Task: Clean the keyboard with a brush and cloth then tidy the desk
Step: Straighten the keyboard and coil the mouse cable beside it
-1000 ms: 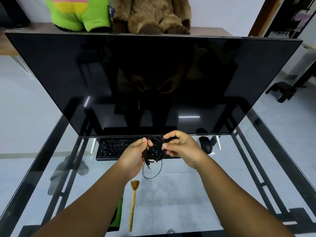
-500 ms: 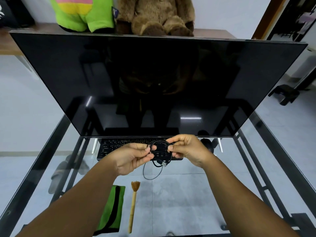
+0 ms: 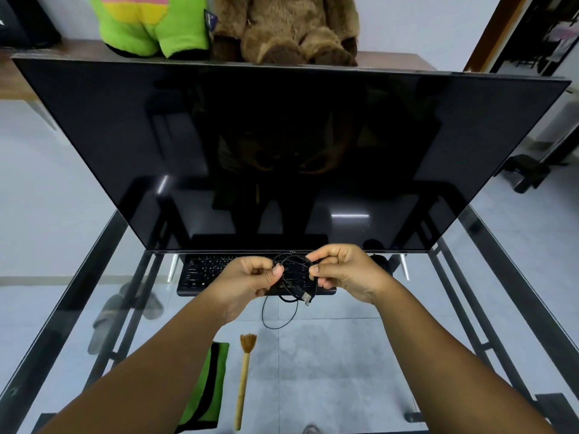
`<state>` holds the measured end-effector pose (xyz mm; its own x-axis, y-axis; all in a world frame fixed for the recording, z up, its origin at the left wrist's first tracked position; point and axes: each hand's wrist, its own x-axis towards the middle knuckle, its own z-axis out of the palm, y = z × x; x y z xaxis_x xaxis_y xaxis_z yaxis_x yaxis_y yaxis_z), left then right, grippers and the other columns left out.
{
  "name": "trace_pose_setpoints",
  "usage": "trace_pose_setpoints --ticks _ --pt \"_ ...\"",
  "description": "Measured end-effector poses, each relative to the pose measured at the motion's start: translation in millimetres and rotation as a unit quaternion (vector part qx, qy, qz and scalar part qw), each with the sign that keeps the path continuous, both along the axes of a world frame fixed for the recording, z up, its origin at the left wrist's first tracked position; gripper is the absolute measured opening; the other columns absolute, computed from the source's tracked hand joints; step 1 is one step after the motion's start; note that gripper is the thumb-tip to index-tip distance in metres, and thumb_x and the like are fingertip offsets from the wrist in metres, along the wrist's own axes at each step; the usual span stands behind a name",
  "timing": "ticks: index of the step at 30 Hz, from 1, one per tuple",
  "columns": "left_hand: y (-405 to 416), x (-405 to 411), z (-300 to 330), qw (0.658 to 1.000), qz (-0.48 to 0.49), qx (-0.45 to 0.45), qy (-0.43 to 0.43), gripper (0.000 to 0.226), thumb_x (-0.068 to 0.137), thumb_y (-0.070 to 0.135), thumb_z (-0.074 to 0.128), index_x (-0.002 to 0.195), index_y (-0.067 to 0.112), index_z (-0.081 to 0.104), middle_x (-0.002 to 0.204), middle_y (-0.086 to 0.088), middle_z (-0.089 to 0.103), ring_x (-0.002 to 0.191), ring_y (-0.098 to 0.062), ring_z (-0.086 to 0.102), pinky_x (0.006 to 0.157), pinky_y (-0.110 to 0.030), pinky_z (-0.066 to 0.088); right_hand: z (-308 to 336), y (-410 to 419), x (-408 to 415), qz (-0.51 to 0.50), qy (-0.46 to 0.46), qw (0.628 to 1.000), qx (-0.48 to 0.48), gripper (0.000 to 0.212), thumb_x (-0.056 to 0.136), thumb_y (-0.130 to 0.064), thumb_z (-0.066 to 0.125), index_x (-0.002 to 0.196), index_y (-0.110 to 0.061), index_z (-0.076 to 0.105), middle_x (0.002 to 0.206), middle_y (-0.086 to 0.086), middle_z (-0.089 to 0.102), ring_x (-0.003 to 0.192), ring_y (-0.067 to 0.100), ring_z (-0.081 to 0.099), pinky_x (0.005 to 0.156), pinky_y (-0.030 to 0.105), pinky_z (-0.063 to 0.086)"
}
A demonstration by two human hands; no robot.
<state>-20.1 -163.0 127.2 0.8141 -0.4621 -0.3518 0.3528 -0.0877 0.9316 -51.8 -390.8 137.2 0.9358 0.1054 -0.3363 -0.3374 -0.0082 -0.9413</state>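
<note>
A thin black cable (image 3: 279, 311) is held in loops above the glass desk, its plug end hanging at the lower right of the coil. My left hand (image 3: 247, 280) pinches the coil's left side and my right hand (image 3: 344, 272) pinches its right side. Behind the hands lies a black keyboard (image 3: 200, 272), partly hidden by them, under the monitor's lower edge. Near the front edge lie a folded green cloth with a black stripe (image 3: 205, 389) and, just right of it, a wooden brush (image 3: 243, 377) with its bristles pointing away from me.
A large dark monitor (image 3: 282, 151) fills the back of the glass desk (image 3: 360, 371). A black mouse (image 3: 380, 261) peeks out behind my right hand. Two plush toys (image 3: 219, 23) sit on a shelf behind. Slippers (image 3: 119, 314) show through the glass.
Both hands stay over the keyboard, turning the cable into a tighter coil. The plug end has moved from near my left hand to the coil's lower right. The cloth has come into view.
</note>
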Motion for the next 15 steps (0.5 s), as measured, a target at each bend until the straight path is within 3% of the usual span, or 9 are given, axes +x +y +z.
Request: trace_pose_setpoints --ticks 2,8,11,15 --pt "-1.2 -0.3 -0.1 0.999 -0.014 0.023 -0.04 0.019 0.09 0.02 0.066 0.072 0.017 0.063 0.073 -0.002 0.053 0.07 -0.012 0.049 0.07 -0.026 0.04 -0.1 -0.5 0.9 0.0 0.004 1.0 0.001 0.021 0.083 0.003 0.071 0.102 -0.004 0.068 0.076 0.013 0.071 0.059 0.013 0.062 0.057 0.022 0.051" --pt "-8.9 0.0 4.7 0.998 -0.052 -0.034 -0.026 0.008 0.088 0.015 0.063 0.088 0.008 0.061 0.081 -0.006 0.068 0.072 -0.014 0.057 0.071 -0.03 0.044 -1.6 -2.3 2.5 -0.004 0.011 1.0 0.005 0.021 0.081 0.003 0.073 0.1 -0.005 0.069 0.07 0.009 0.07 0.059 0.014 0.061 0.055 0.022 0.049" --pt "-11.6 0.9 7.3 0.998 -0.049 -0.039 -0.007 0.008 0.083 0.008 0.069 0.086 0.008 0.061 0.08 -0.008 0.069 0.066 -0.011 0.058 0.064 -0.023 0.045 -1.3 -2.9 2.9 -0.002 0.01 1.0 0.008 0.02 0.08 0.002 0.074 0.097 -0.006 0.069 0.07 0.007 0.071 0.062 0.014 0.062 0.054 0.022 0.048" --pt "-15.8 1.6 5.4 0.999 0.007 0.028 -0.029 0.012 0.082 0.0 0.071 0.079 0.008 0.062 0.067 -0.007 0.065 0.062 -0.015 0.06 0.057 -0.023 0.047 0.3 -4.5 4.0 -0.013 0.005 1.0 -0.018 0.021 0.079 0.004 0.074 0.097 -0.005 0.068 0.067 0.009 0.068 0.057 0.014 0.062 0.055 0.023 0.05"
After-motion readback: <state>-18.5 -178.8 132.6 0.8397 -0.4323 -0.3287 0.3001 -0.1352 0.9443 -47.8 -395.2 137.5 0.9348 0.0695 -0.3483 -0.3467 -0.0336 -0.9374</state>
